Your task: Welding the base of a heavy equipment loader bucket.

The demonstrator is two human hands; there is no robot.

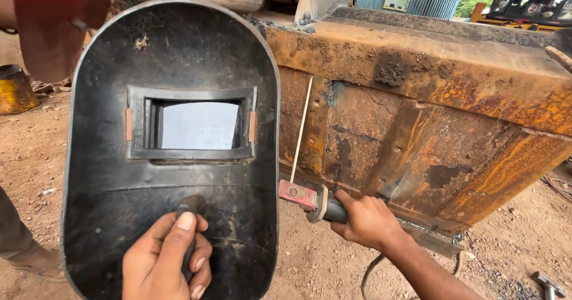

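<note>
My left hand grips the handle of a black hand-held welding shield, held upright in front of me, its small rectangular window at mid-height. My right hand is closed on the black handle of an electrode holder with red jaws. A thin pale welding rod stands up from the jaws, its tip close to a vertical seam on the rusty steel bucket.
Bare dirt ground with small stones lies around the bucket. A cable trails down from the holder. Another person's foot is at the left edge. A yellow drum stands far left, a hammer-like tool lies bottom right.
</note>
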